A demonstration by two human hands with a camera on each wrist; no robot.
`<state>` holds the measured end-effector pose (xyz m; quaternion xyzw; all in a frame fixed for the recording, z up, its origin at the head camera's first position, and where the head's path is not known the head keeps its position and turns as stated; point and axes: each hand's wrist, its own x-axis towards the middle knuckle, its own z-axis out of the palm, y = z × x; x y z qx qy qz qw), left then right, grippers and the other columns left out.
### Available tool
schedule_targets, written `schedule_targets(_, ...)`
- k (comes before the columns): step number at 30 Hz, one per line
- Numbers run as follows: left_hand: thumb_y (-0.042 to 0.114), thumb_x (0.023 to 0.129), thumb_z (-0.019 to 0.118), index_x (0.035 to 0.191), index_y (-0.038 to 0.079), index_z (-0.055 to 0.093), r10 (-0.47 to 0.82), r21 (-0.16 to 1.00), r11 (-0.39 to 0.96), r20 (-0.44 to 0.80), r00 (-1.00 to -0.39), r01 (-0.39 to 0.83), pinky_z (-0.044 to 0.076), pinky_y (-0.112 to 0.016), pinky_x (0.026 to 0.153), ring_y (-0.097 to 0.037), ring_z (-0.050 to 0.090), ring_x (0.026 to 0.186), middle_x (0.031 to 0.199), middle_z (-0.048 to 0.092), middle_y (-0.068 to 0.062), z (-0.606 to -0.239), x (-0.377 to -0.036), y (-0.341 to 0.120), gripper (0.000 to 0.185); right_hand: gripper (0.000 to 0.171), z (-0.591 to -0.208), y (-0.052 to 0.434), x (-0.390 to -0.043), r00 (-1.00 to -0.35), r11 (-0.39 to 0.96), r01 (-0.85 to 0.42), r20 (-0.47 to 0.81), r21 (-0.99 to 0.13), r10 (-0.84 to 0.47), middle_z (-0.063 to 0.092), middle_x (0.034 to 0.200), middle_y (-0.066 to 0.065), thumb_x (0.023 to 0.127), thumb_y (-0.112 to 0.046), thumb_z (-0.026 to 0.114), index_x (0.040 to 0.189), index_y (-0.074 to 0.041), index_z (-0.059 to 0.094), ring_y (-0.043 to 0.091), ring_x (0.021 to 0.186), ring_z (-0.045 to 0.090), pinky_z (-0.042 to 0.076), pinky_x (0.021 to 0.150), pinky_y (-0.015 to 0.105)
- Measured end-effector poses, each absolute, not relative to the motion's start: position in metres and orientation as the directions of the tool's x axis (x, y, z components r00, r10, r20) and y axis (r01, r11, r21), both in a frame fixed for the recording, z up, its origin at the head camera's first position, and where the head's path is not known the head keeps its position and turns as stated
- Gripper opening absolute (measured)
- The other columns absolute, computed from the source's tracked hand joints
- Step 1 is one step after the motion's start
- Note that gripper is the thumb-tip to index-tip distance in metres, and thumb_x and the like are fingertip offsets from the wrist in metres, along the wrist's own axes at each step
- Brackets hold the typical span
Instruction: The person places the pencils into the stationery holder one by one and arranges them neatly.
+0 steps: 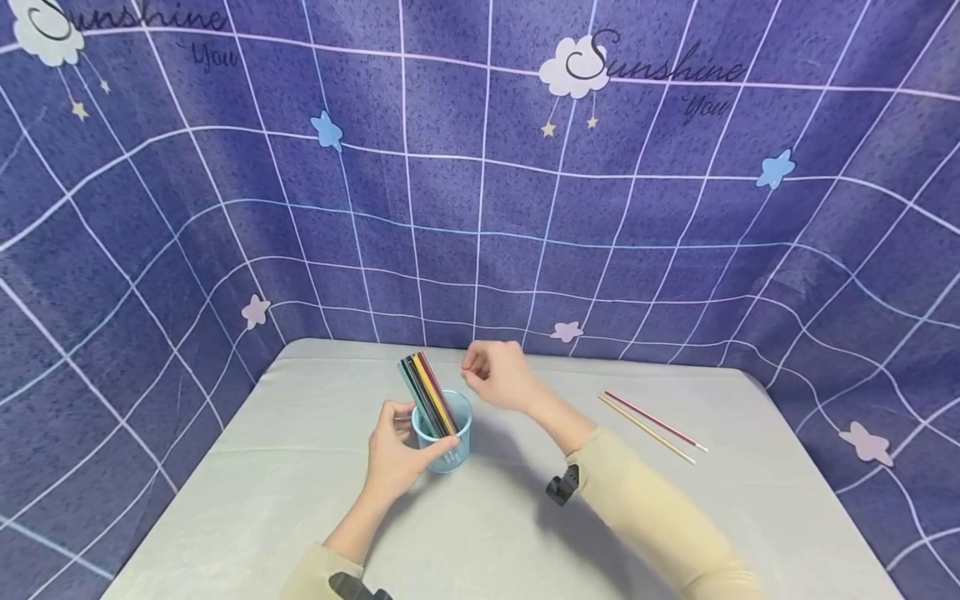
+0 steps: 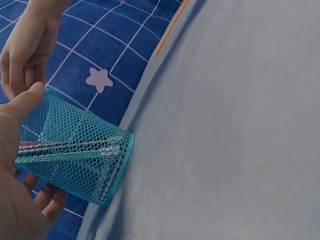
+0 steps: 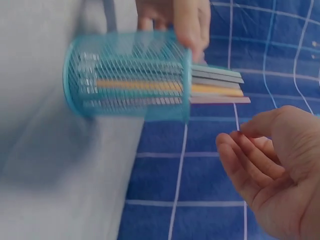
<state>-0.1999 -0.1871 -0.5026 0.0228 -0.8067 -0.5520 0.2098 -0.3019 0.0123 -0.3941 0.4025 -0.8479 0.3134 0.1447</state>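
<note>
A light-blue mesh pen cup (image 1: pixel 459 446) stands near the middle of the table, and my left hand (image 1: pixel 397 450) grips its side, thumb across the front near the rim. Several thin pencil-like sticks (image 1: pixel 427 392) in green, black, yellow and dark red lean to the left inside it, their upper ends above the rim. Through the mesh in the left wrist view, their lower ends (image 2: pixel 110 150) look pale. My right hand (image 1: pixel 498 375) hovers right of the sticks, fingers loosely bent, with nothing visible between them. The right wrist view shows its fingertips (image 3: pixel 226 141) just off the stick ends.
A dark red stick (image 1: pixel 652 419) and a yellow stick (image 1: pixel 645 427) lie side by side on the right of the table (image 1: pixel 300 500), both with pale tips. A purple-blue curtain (image 1: pixel 450 208) with a grid pattern rises behind the table and along both sides.
</note>
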Motion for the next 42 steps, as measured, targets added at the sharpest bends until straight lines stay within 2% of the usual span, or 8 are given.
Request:
schedule_targets(10, 0.028, 0.070, 0.103, 0.125, 0.004, 0.054, -0.270, 0.904, 0.385, 0.303, -0.914, 0.186, 0.061, -0.052, 0.107, -0.033, 0.070, 0.114, 0.130, 0.067, -0.017, -0.504, -0.201, -0.189, 0.078, 0.006, -0.377, 0.064, -0.312, -0.700, 0.553, -0.715, 0.444, -0.428, -0.560, 0.079, 0.085, 0.007, 0.093, -0.008, 0.075, 0.098, -0.005, 0.076, 0.018, 0.073, 0.075, 0.064, 0.066, 0.024)
schedule_targets(17, 0.026, 0.069, 0.103, 0.124, 0.003, 0.054, -0.264, 0.905, 0.372, 0.318, -0.911, 0.208, 0.061, -0.052, 0.106, -0.034, 0.071, 0.113, 0.128, 0.068, -0.018, -0.504, -0.200, -0.188, 0.077, 0.007, -0.383, 0.104, -0.323, -0.700, 0.603, -0.708, 0.476, -0.369, -0.532, 0.078, 0.083, 0.005, 0.089, -0.008, 0.077, 0.096, -0.006, 0.077, 0.016, 0.071, 0.075, 0.065, 0.067, 0.032)
schedule_targets(23, 0.027, 0.068, 0.103, 0.125, 0.004, 0.054, -0.266, 0.905, 0.379, 0.308, -0.913, 0.195, 0.061, -0.052, 0.105, -0.034, 0.070, 0.113, 0.127, 0.068, -0.017, -0.504, -0.199, -0.188, 0.079, 0.007, -0.391, 0.142, -0.326, -0.768, 0.675, -0.630, 0.437, -0.384, -0.468, 0.079, 0.083, 0.004, 0.089, -0.009, 0.076, 0.096, -0.006, 0.078, 0.016, 0.072, 0.075, 0.064, 0.069, 0.037)
schedule_targets(33, 0.028, 0.069, 0.103, 0.125, 0.004, 0.054, -0.268, 0.908, 0.372, 0.305, -0.914, 0.194, 0.061, -0.051, 0.106, -0.033, 0.070, 0.113, 0.127, 0.068, -0.016, -0.504, -0.200, -0.189, 0.078, 0.009, -0.416, 0.196, -0.326, -0.834, 0.757, -0.536, 0.377, -0.374, -0.404, 0.078, 0.080, 0.004, 0.089, -0.008, 0.073, 0.096, -0.005, 0.077, 0.014, 0.070, 0.071, 0.059, 0.069, 0.038)
schedule_targets(42, 0.027, 0.068, 0.103, 0.125, 0.006, 0.054, -0.265, 0.904, 0.380, 0.312, -0.912, 0.199, 0.062, -0.049, 0.105, -0.030, 0.070, 0.112, 0.128, 0.068, -0.015, -0.504, -0.200, -0.187, 0.079, 0.008, -0.444, 0.224, -0.322, -0.841, 0.771, -0.523, 0.365, -0.363, -0.399, 0.078, 0.080, 0.007, 0.087, -0.004, 0.072, 0.094, -0.003, 0.076, 0.019, 0.069, 0.074, 0.063, 0.067, 0.038)
